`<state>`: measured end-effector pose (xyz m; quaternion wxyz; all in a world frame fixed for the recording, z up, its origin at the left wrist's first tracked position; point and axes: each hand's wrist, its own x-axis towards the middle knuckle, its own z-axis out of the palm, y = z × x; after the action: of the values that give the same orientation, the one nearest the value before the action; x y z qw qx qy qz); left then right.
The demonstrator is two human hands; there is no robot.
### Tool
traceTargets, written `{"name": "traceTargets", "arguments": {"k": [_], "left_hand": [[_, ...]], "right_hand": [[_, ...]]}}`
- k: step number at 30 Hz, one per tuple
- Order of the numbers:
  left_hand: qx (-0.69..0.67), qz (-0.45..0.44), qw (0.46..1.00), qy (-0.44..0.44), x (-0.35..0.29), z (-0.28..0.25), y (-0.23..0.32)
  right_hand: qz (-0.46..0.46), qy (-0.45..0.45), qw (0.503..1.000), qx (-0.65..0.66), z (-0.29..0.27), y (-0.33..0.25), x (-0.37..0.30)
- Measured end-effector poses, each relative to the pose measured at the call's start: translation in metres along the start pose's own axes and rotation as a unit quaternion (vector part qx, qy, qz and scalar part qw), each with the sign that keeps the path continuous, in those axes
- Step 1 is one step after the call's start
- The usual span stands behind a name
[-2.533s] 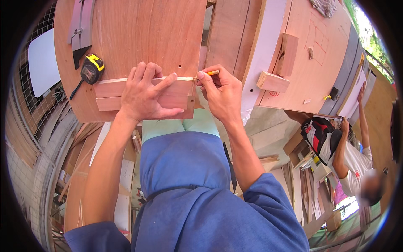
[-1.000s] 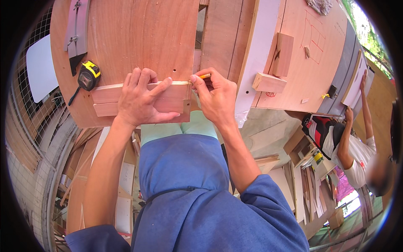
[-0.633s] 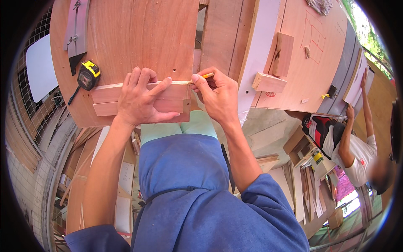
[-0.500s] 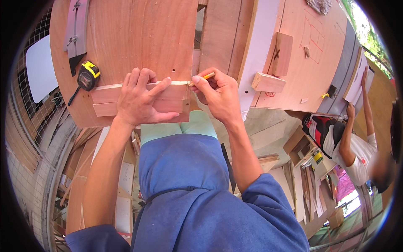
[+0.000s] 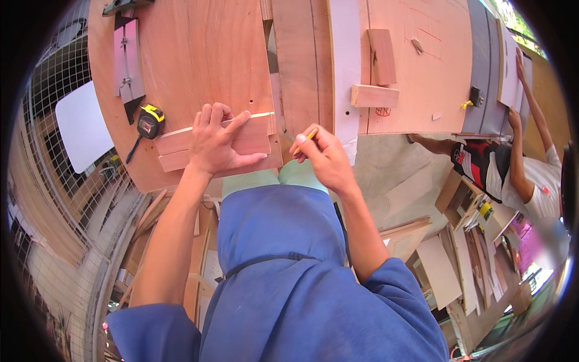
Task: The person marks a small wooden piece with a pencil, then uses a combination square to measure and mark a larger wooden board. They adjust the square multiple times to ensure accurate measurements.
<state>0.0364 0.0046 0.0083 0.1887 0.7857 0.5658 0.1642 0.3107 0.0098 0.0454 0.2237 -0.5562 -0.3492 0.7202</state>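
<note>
My left hand (image 5: 212, 142) presses on two pale wooden strips lying side by side near the edge of the wooden worktop (image 5: 199, 54). Its fingertips reach the far side of the far strip (image 5: 256, 128), and the thumb stretches across toward the near strip (image 5: 176, 161). Thumb and index finger are spread; the other fingers are bent. To the right, my right hand (image 5: 325, 158) pinches a short yellow pencil (image 5: 312, 134), apart from the strips. Left of the strips lies a black and yellow tape measure (image 5: 150, 122).
A metal tool with two wing nuts (image 5: 126, 63) lies at the far left. Two wooden blocks (image 5: 375, 96) rest on the right-hand board. A co-worker (image 5: 525, 163) leans over a panel at the far right. Wire mesh (image 5: 66, 199) stands at left.
My right hand and the pencil have moved off the right end of the strips, rightward and nearer me. My left hand stays on the wood. The whole view has shifted.
</note>
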Motion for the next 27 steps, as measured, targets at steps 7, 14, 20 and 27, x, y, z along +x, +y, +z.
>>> {"name": "traceTargets", "arguments": {"k": [7,14,20,27], "left_hand": [[0.011,0.038,0.999,0.002,-0.001,0.001,0.004],[0.039,0.076,0.996,0.02,0.004,-0.005,0.021],[0.032,0.04,0.999,-0.019,-0.002,-0.018,0.035],[0.051,0.061,0.996,-0.028,-0.007,-0.02,0.032]], "right_hand": [[-0.064,0.071,0.988,-0.119,0.025,0.035,-0.035],[-0.135,0.123,0.94,-0.289,0.022,0.034,-0.079],[-0.122,0.113,0.937,-0.308,0.035,0.053,-0.104],[-0.104,0.119,0.921,-0.355,0.025,0.074,-0.121]]}}
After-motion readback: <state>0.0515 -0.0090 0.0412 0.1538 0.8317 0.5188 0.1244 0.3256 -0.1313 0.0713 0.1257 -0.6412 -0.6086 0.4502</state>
